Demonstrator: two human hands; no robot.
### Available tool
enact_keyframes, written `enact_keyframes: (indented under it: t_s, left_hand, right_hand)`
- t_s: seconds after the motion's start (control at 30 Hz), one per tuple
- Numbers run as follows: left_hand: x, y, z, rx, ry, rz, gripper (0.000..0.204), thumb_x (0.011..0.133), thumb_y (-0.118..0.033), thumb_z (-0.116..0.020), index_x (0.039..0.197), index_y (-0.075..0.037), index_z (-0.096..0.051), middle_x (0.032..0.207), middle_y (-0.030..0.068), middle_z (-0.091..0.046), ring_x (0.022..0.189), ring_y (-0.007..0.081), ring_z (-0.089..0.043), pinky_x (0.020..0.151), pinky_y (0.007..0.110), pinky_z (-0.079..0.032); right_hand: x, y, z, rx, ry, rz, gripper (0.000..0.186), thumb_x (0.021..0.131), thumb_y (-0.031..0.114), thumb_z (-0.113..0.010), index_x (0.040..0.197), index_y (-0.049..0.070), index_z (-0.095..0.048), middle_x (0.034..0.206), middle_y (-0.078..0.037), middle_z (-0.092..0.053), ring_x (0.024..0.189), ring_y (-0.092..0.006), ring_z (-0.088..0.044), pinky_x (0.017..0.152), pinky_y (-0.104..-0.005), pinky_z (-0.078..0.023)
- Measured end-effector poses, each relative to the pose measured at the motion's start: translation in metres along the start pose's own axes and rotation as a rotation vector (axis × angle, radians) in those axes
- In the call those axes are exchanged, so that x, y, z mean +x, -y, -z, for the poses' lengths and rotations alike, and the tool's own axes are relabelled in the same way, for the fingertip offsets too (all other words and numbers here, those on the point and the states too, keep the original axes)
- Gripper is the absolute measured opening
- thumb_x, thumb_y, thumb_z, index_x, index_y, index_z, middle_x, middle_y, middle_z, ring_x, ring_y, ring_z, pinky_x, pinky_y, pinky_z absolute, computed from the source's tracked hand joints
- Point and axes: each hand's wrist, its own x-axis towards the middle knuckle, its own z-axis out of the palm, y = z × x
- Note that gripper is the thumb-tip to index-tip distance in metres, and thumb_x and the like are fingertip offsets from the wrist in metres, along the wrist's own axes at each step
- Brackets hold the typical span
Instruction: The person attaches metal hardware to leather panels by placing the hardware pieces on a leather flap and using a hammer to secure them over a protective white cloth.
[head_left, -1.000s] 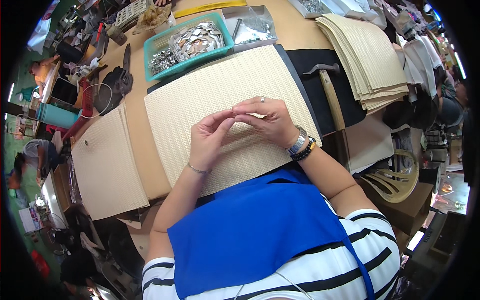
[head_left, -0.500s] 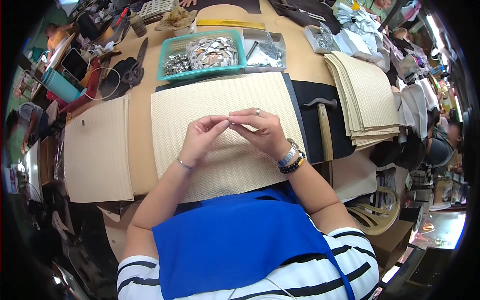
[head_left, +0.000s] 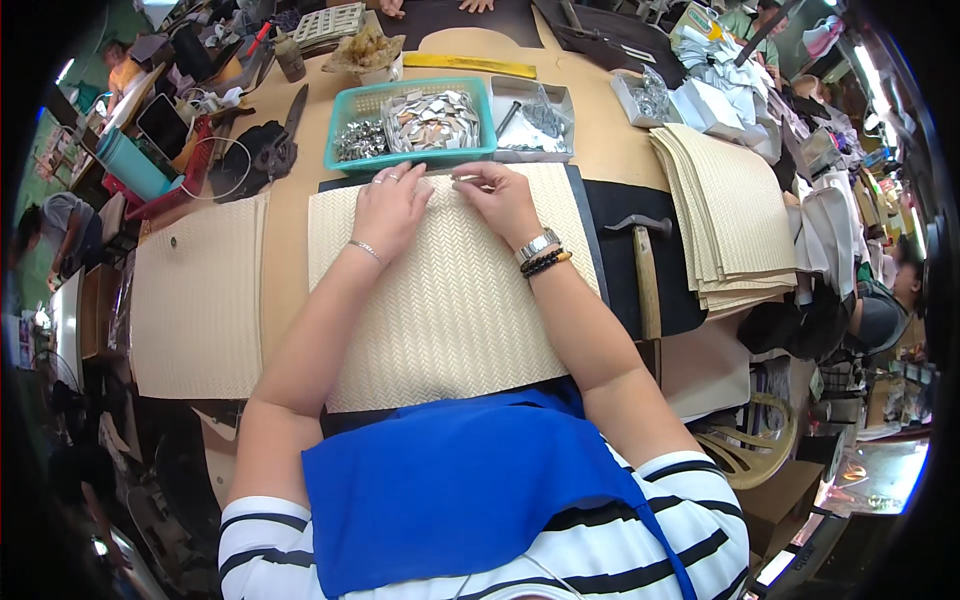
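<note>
A cream sheet with a herringbone weave point(head_left: 450, 310) lies in front of me on a dark board. My left hand point(head_left: 393, 212) rests on its far edge, palm down, fingers stretched out and holding nothing. Close by on the right, my right hand point(head_left: 502, 205) has thumb and forefinger curled toward each other at the same edge. Something tiny seems to be at those fingertips, too small to name. Just beyond both hands stands a turquoise plastic basket point(head_left: 343, 163), holding shiny metal bits and many small pale flat pieces.
A hammer point(head_left: 648, 280) lies on black material at the right, beside a stack of cream woven sheets point(head_left: 725, 215). Another sheet point(head_left: 200, 300) lies left, with a small round piece on it. Beyond are a white box point(head_left: 560, 145) and a yellow strip point(head_left: 470, 65). Another person's hands point(head_left: 477, 6) show at the far edge.
Both hands have moved away from me, from the middle of the sheet to its far edge. They have come apart, and the left fingers have straightened. The sheet lies flatter.
</note>
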Motion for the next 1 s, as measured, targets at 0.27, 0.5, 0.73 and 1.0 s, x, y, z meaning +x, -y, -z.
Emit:
enact_keyframes:
  t_s: [0.27,0.5,0.73,1.0]
  left_hand:
    - [0.027,0.006,0.006,-0.082,0.127,-0.019,0.032,0.093,-0.023,-0.073,0.119,-0.003,-0.073,0.100,0.0150,-0.070,0.100,0.0347,-0.067,0.090,0.047,-0.053]
    - [0.041,0.014,-0.002,-0.490,0.275,0.236,0.024,0.102,-0.023,-0.070,0.109,0.000,-0.071,0.081,0.0002,-0.066,0.075,0.0070,-0.055,0.072,0.028,-0.050]
    - [0.047,0.023,-0.006,-0.593,0.352,0.283,0.025,0.104,-0.024,-0.069,0.111,0.000,-0.071,0.086,-0.0042,-0.065,0.077,0.0037,-0.054,0.071,0.025,-0.048]
    - [0.042,0.019,-0.007,-0.528,0.313,0.281,0.024,0.103,-0.022,-0.070,0.111,0.001,-0.071,0.091,-0.0011,-0.071,0.083,0.0061,-0.059,0.078,0.028,-0.053]
  right_hand:
    - [0.001,-0.007,-0.001,-0.073,0.047,0.017,0.024,0.091,0.008,-0.081,0.115,0.002,-0.077,0.104,-0.009,-0.080,0.089,-0.0143,-0.077,0.082,-0.0289,-0.062]
    - [0.000,-0.002,-0.001,-0.083,0.036,0.049,0.025,0.092,0.010,-0.081,0.114,0.001,-0.075,0.102,-0.010,-0.080,0.089,-0.0154,-0.077,0.084,-0.0295,-0.062]
    - [-0.003,0.000,-0.004,-0.183,0.050,0.061,0.020,0.092,0.013,-0.082,0.108,0.001,-0.077,0.096,-0.014,-0.080,0.084,-0.0175,-0.078,0.079,-0.0305,-0.061]
    - [-0.003,-0.003,-0.011,-0.320,0.023,0.222,0.017,0.088,0.015,-0.082,0.102,0.006,-0.080,0.089,-0.015,-0.077,0.081,-0.0293,-0.073,0.077,-0.0384,-0.059]
